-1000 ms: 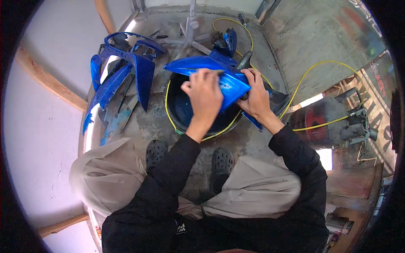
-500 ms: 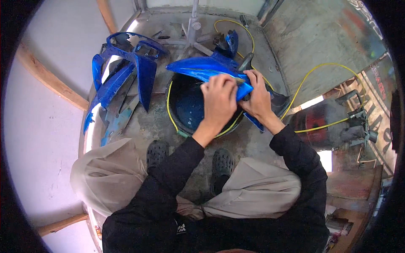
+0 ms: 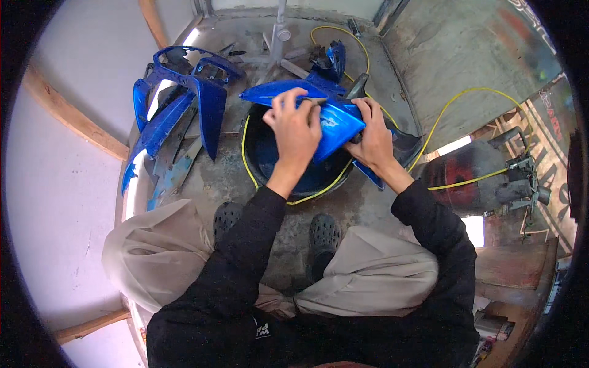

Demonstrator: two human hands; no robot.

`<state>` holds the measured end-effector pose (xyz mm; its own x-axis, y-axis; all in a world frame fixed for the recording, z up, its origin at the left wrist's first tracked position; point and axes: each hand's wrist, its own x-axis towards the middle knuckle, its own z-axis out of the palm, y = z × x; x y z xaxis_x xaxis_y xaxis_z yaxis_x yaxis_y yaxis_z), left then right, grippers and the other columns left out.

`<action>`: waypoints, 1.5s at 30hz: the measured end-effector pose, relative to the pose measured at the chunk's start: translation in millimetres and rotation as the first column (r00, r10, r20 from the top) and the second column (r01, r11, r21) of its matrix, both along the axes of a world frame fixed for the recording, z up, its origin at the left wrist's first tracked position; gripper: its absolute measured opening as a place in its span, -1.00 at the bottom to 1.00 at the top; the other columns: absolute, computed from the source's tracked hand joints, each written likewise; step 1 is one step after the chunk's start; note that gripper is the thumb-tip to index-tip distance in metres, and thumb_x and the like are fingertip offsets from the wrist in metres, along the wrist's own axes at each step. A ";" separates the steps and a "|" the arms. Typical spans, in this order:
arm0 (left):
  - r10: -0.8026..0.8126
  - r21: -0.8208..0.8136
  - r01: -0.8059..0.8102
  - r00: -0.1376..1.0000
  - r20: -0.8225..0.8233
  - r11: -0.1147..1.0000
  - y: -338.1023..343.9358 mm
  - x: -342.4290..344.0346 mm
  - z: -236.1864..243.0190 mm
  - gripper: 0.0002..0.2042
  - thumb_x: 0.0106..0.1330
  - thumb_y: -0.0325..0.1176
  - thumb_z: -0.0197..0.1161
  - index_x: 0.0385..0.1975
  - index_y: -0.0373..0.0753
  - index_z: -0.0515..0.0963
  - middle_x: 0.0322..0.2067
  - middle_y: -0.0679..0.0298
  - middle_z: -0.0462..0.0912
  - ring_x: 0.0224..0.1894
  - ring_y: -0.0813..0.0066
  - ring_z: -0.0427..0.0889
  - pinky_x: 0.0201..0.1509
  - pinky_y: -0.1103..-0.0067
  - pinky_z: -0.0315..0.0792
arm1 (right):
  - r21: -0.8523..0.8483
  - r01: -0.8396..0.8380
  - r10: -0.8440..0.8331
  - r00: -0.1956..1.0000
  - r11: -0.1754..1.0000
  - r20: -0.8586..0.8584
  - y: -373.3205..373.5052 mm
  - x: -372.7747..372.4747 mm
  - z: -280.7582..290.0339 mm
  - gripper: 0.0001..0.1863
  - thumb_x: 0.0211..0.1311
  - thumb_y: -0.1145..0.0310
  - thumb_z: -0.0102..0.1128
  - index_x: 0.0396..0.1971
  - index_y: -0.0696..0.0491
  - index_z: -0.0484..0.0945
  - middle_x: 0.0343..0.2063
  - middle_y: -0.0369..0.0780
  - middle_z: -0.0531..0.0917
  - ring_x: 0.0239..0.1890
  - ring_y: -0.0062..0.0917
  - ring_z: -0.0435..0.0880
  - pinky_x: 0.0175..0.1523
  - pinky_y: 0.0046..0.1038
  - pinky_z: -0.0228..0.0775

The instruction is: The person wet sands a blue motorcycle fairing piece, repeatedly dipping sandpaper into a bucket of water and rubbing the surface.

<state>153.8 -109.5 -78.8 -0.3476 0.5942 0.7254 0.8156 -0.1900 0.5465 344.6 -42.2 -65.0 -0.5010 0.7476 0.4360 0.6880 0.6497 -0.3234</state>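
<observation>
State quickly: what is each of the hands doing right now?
Left hand: pressed flat on the blue panel, fingers spread.
Right hand: gripping the panel's right end.

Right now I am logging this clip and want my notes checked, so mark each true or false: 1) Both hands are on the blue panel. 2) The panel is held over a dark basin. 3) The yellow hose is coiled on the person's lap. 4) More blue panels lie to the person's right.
1) True: the left hand lies flat on top of the blue panel and the right hand grips its right end.
2) True: the dark basin sits on the floor right under it.
3) False: the yellow hose runs over the floor and around the basin.
4) False: the other blue panels lie to the person's left.
</observation>
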 end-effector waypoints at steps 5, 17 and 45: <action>-0.170 0.096 0.181 0.980 -0.106 0.979 3.3 5.6 -5.2 -0.88 0.37 -0.37 0.47 -0.17 -0.18 0.75 0.15 0.27 0.68 0.31 0.08 0.55 0.31 0.12 0.30 | 0.032 -0.004 0.004 1.000 0.999 -0.011 1.6 -0.5 -0.4 0.13 -0.17 0.26 0.78 0.51 -0.19 0.34 0.42 -0.02 0.44 0.43 0.10 0.54 0.21 0.07 0.71; -0.144 0.061 0.142 0.989 0.016 0.988 5.1 3.8 2.1 -0.85 0.37 -0.43 0.45 -0.11 -0.20 0.79 0.17 0.17 0.66 0.29 0.01 0.54 0.28 0.13 0.39 | 0.004 0.004 -0.004 1.000 1.000 -0.006 1.7 0.2 0.1 0.12 -0.14 0.21 0.79 0.51 -0.19 0.35 0.43 -0.04 0.43 0.46 0.07 0.52 0.25 0.05 0.69; -0.206 0.124 0.262 0.311 0.928 0.957 7.8 -70.1 -10.7 -0.66 0.51 -0.32 0.50 0.13 -0.43 0.78 -0.04 0.19 0.88 -0.05 0.48 0.79 0.11 0.50 0.60 | 0.000 -0.018 0.018 1.000 1.000 -0.016 2.6 1.4 2.2 0.13 -0.10 0.14 0.82 0.53 -0.22 0.33 0.45 -0.01 0.43 0.45 0.08 0.53 0.26 0.09 0.69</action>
